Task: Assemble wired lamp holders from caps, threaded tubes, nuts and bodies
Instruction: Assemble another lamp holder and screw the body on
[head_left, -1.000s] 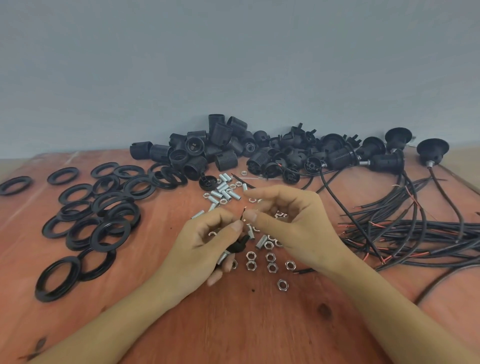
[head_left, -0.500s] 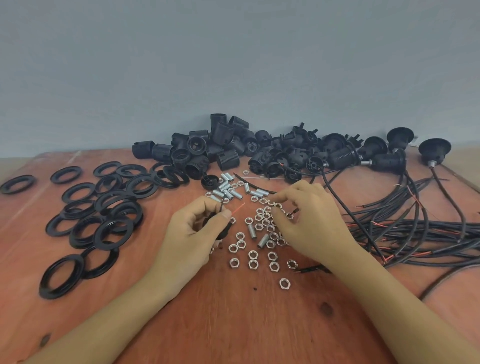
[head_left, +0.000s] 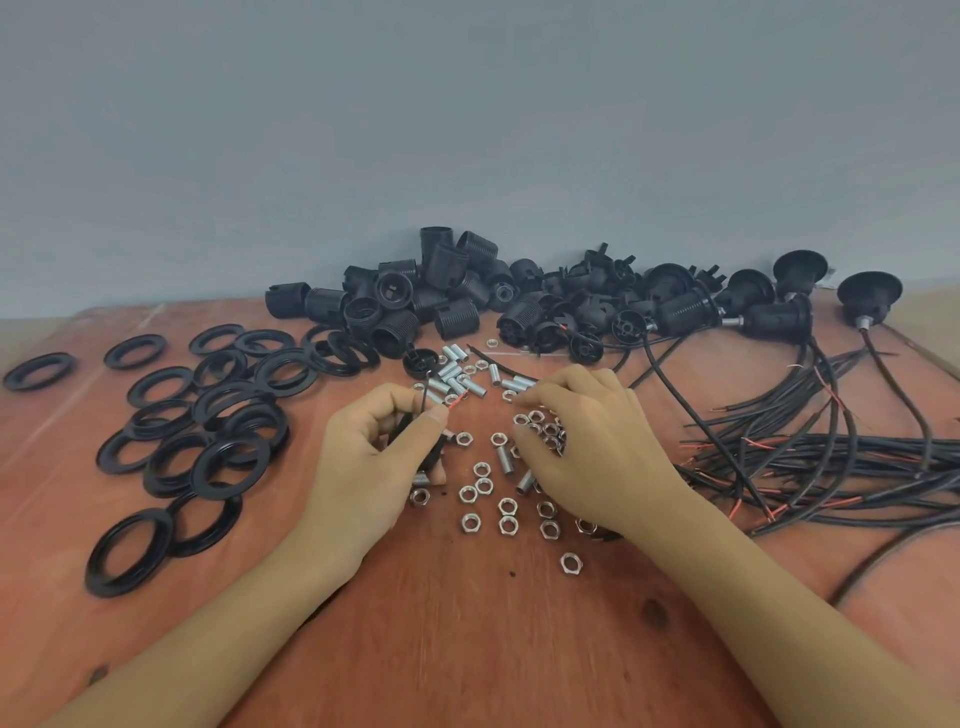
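**Obs.** Left hand (head_left: 374, 457) is clamped, thumb against forefinger, on a thin black insulated wire (head_left: 424, 391). The wire's stripped, red-tinted end sticks out just past the thumb tip. A black plastic part (head_left: 435, 457) sits under the same fingers (probably a cap, but mostly hidden, so not confirmed). Right hand (head_left: 587, 452) is palm-down over the scatter of silver hexagonal metal nuts (head_left: 508, 525), fingers bent onto the pile. The fingertips are blurred, so I cannot tell whether a nut is pinched.

**Layout.** The nuts lie on the reddish wooden table (head_left: 467, 649), between and just ahead of both hands. Short silver threaded metal tubes (head_left: 457, 375) lie just beyond them. A heap of black ribbed plastic holder bodies (head_left: 457, 312) sits against the far wall. Flat black plastic rings (head_left: 228, 415) are to the left and a bundle of loose black wires (head_left: 831, 457) to the right.

**Handling judgement.**
- **Nuts:** light, hard and smooth, likely to skid or roll on the wood. Best pinched across two opposite flats, one at a time, and lifted clear of their neighbours.
- **Wire:** limp, and probably springs back when bent. Hold it close to the stripped end so it stays aimed for threading, but not on the bare strands (they would splay).
- **Tubes:** rigid, and the threads give grip. Take them at mid-length.
- **Bodies:** light, stiff plastic. The ribs should make the barrel easy to grasp.
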